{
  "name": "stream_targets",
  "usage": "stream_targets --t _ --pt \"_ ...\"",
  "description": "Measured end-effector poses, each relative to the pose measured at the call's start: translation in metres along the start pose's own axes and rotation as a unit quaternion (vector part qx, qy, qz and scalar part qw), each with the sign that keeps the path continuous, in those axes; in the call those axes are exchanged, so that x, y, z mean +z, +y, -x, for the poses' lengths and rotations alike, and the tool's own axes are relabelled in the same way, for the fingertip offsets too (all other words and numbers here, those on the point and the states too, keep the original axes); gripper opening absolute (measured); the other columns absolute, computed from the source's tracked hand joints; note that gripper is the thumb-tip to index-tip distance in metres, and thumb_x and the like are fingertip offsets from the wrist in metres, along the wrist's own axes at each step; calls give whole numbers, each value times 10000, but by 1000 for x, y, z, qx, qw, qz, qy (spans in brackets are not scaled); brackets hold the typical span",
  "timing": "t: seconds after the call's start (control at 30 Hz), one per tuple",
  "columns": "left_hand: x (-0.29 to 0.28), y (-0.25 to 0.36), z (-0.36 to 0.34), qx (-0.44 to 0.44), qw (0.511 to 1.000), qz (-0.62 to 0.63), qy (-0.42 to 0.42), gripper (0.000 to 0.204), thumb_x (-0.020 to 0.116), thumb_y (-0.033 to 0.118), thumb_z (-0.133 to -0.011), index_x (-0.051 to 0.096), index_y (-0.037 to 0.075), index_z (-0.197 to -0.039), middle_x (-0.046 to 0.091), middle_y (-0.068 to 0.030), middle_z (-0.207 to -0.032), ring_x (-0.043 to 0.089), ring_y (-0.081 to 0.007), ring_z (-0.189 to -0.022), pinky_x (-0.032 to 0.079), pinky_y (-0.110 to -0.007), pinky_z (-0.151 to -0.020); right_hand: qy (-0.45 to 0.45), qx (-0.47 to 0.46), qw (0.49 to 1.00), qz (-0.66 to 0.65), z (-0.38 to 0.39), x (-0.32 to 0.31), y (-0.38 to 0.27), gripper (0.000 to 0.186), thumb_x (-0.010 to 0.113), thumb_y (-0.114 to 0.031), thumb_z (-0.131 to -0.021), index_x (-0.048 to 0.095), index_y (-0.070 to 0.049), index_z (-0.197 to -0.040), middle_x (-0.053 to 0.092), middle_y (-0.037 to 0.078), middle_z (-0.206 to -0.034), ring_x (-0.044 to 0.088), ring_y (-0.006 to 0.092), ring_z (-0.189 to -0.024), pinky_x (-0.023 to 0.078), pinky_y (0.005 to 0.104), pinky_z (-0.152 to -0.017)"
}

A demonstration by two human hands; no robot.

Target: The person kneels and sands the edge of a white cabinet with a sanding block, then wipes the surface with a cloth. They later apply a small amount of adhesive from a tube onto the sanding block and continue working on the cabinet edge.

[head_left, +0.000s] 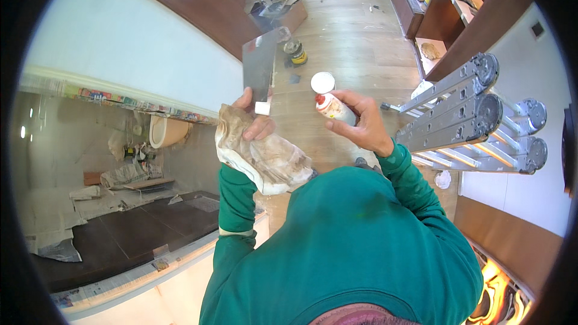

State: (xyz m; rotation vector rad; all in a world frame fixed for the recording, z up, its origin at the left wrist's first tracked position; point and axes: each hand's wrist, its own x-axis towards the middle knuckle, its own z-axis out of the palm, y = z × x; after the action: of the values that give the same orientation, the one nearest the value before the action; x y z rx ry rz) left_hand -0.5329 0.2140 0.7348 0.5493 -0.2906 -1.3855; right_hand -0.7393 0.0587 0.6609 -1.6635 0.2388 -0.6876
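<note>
My left hand (259, 129) is closed on a flat grey plate (259, 63), which points away from me. A small white block-like piece (262, 108) shows at the plate's near end, by my fingers; I cannot make out what it is. A brown-stained white rag (265, 155) hangs over the same hand and wrist, hiding part of them. In my right hand (366, 123) is a white tube (338, 110) with a red tip, gripped between thumb and fingers and tilted toward the plate. The two hands are apart, in front of my chest.
A folded grey ladder (451, 114) stands close on the right. On the wooden floor (343, 30) are a round white container or lid (323, 82) and a dark tin (295, 52) with a yellow band. Paper-covered edging (138, 103) runs along the left opening. Brown shelves (448, 27) stand far right.
</note>
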Motion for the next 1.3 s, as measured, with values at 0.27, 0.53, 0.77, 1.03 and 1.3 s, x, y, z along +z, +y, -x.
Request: stream_targets --t 0.27,0.53,0.77,1.03,1.3 --pt "14 -42 -31 -119 988 87 -37 415 378 332 -1056 524 -49 -1136 405 -11 -471 333 -110 -383 339 -246 -422 51 -94 982 158 13 -12 -32 423 762 -186 -731 649 -8 -1097 681 186 -945 653 369 -837 517 401 -749" --pt "10 -55 -43 -147 989 -6 -20 429 372 342 -1061 504 -52 -1168 537 -48 -611 343 -75 -368 339 -232 -427 70 -74 971 214 23 -9 -38 420 742 -198 -731 646 -17 -1097 670 196 -943 640 380 -858 508 418 -763" --pt "-4 -44 -36 -182 980 -84 -7 422 426 367 -1041 552 -35 -1064 431 -9 -482 305 -92 -367 300 -242 -392 119 -17 973 199 25 20 -44 469 790 -130 -689 624 -16 -1112 669 120 -978 666 252 -817 512 355 -700" --pt "-24 -23 -24 -220 964 -138 -53 348 504 365 -1006 565 28 -946 482 -55 -503 441 -147 -411 344 -274 -371 30 181 967 -176 29 46 -9 413 727 -229 -867 622 21 -1180 668 74 -1067 639 140 -854 513 290 -689" --pt "-94 -48 -31 -328 940 -83 -37 323 527 327 -996 569 18 -912 510 -69 -520 470 -154 -418 361 -279 -381 88 258 931 -243 60 86 1 543 776 -157 -811 446 -52 -1229 594 92 -972 615 139 -718 530 273 -575"
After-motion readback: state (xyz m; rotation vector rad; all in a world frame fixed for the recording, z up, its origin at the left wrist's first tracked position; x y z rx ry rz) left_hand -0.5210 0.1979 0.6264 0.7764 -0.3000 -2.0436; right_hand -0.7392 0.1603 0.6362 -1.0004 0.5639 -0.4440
